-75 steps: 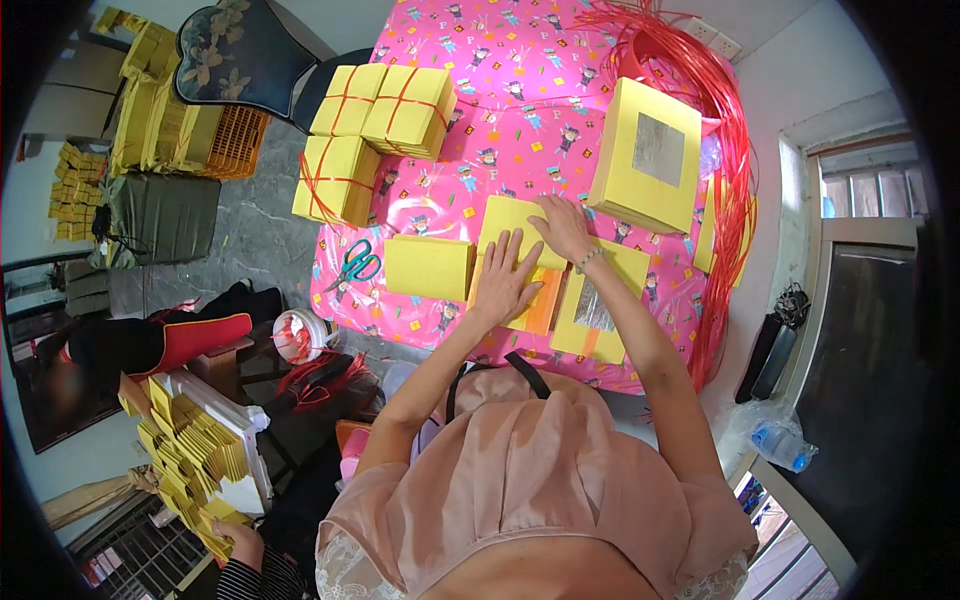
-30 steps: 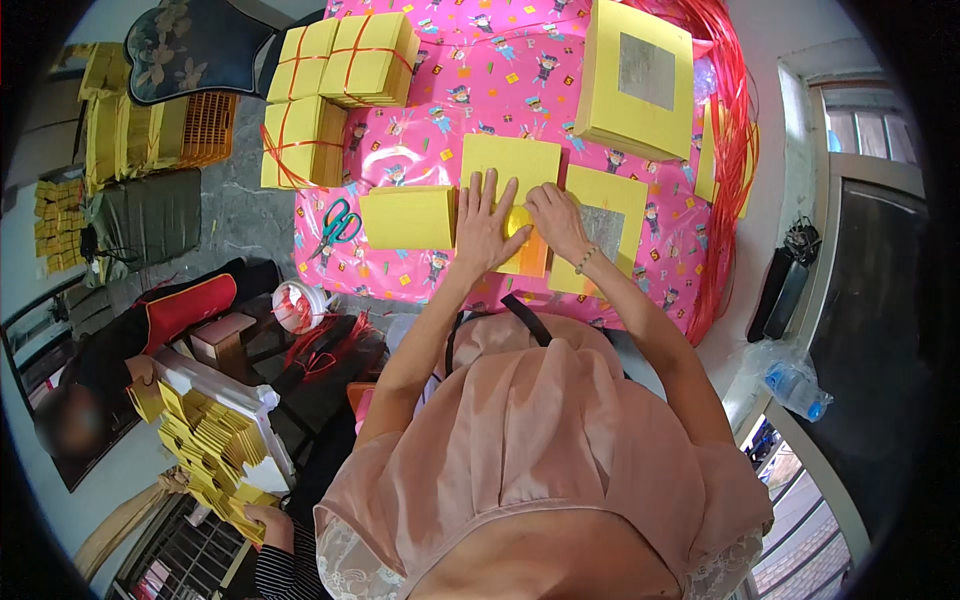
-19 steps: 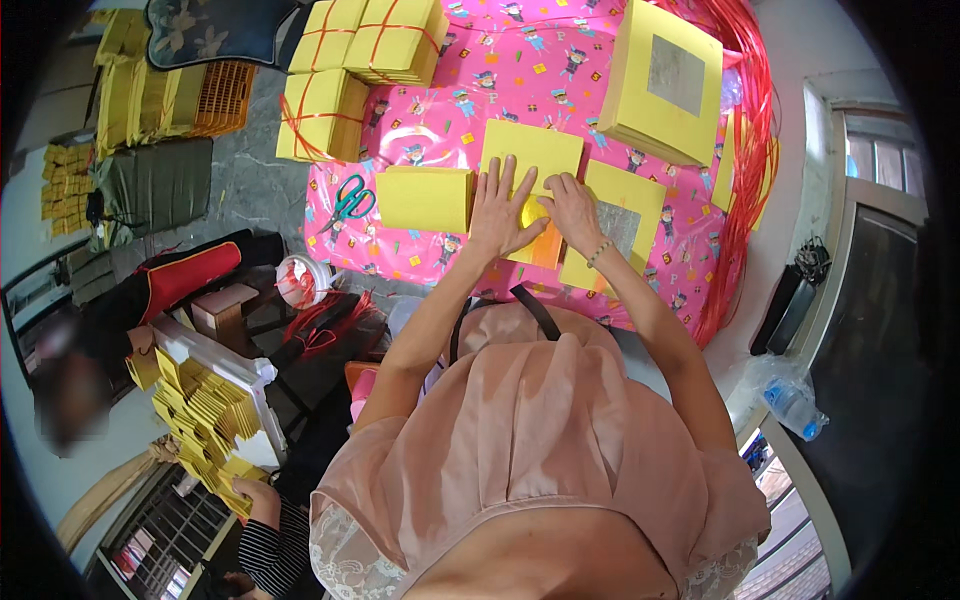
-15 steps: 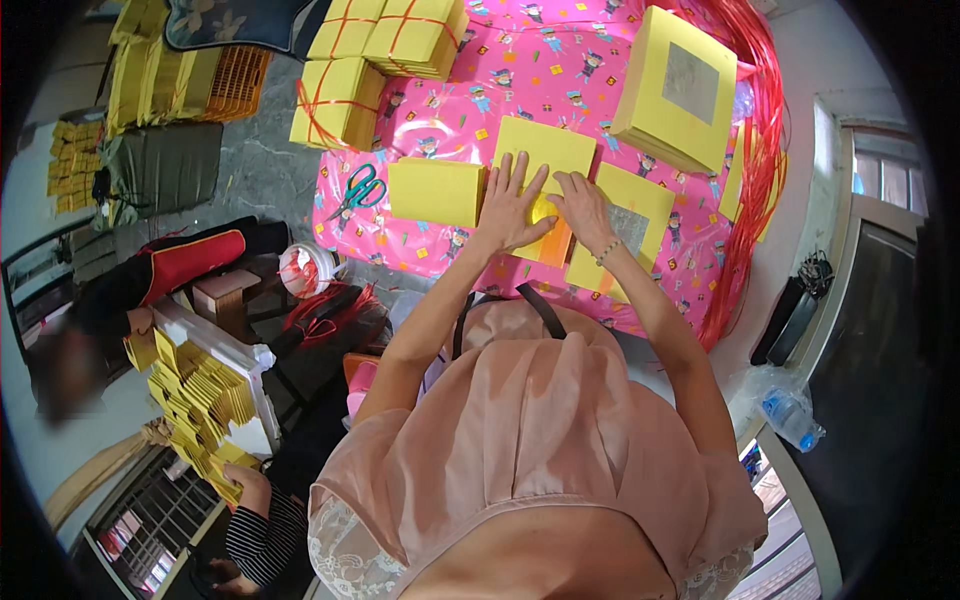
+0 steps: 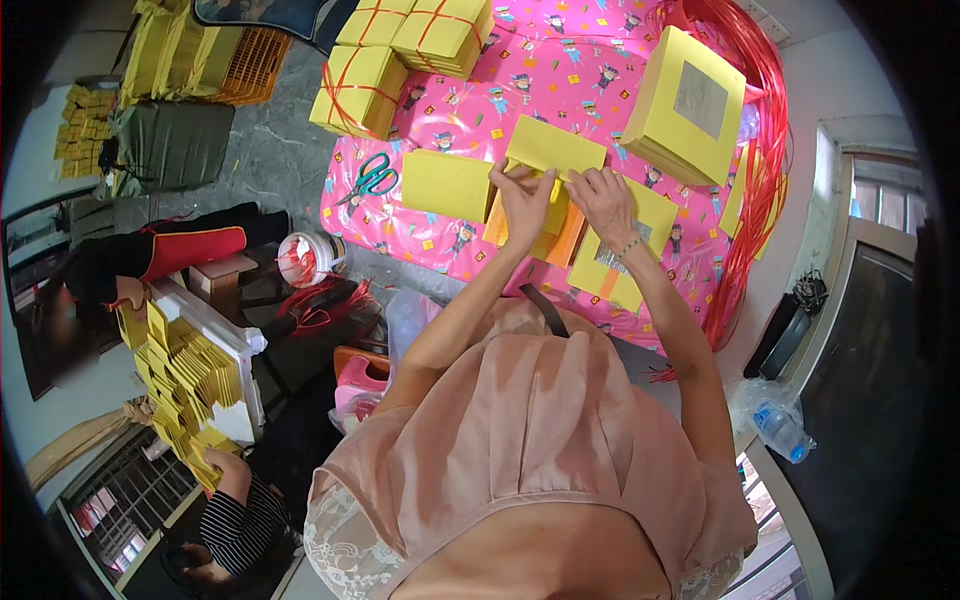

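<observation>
A yellow paper sheet [image 5: 555,143] lies in front of me on the table, over a piece with an orange panel [image 5: 558,245]. My left hand [image 5: 524,203] is closed, its thumb and fingertips pinching the lower part of the sheet. Beside it, the curled fingers of my right hand [image 5: 606,205] grip the same sheet near its right side. To the left is a yellow paper stack [image 5: 446,187]. Under my right wrist lies a yellow piece [image 5: 652,212] with a silvery grey patch, partly covered by the hand.
Teal scissors [image 5: 371,180] lie on the pink patterned tablecloth [image 5: 450,130]. Tied yellow bundles [image 5: 357,92] stand at the far left, a tall yellow stack [image 5: 684,105] at the far right. Red strands [image 5: 762,190] hang over the right edge. Co-workers handle yellow pieces [image 5: 190,370] at lower left.
My hands lay flatter on the yellow sheet before; now the fingers are drawn in and pinch it. The view has shifted slightly, and more of the orange panel shows.
</observation>
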A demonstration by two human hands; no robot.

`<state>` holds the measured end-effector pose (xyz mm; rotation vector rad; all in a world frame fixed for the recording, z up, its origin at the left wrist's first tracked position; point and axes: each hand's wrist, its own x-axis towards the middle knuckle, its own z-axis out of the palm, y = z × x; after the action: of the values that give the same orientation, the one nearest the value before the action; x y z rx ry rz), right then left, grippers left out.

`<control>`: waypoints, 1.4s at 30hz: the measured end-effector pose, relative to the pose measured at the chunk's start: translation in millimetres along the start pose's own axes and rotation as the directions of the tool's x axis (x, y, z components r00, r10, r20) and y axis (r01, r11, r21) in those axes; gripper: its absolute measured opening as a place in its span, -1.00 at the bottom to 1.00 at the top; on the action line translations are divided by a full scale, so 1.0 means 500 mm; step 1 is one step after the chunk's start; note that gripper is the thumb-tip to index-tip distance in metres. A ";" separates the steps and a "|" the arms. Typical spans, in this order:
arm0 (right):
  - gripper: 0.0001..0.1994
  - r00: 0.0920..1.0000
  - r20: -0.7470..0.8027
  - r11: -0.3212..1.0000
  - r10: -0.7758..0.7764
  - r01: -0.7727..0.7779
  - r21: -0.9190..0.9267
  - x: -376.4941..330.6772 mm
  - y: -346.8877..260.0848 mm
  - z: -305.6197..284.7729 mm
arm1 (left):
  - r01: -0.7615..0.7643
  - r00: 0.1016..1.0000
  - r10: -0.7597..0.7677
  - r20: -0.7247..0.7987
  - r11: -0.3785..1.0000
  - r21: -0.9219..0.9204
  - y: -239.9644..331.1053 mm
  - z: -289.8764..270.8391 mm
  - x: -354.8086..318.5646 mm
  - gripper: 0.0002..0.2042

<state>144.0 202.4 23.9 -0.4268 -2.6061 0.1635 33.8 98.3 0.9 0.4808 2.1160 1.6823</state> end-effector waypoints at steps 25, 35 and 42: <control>-0.76 0.959 0.246 0.951 0.139 -0.199 0.238 -0.116 -0.102 0.004 | 0.206 0.948 -0.276 -0.161 0.913 -0.351 -0.233 -0.301 0.043 -0.47; -0.68 0.940 0.323 0.937 0.109 -0.206 0.284 -0.139 -0.126 -0.020 | 0.235 0.935 -0.286 -0.211 0.943 -0.236 -0.230 -0.279 0.054 -0.45; -0.55 0.918 0.391 0.956 0.073 -0.177 0.236 -0.150 -0.139 -0.016 | 0.262 0.923 -0.321 -0.211 0.928 -0.263 -0.247 -0.296 0.069 -0.47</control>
<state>191.7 112.6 10.6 -0.5069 -2.8721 0.6989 -73.2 -36.2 -93.2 -0.1237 1.9975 1.8522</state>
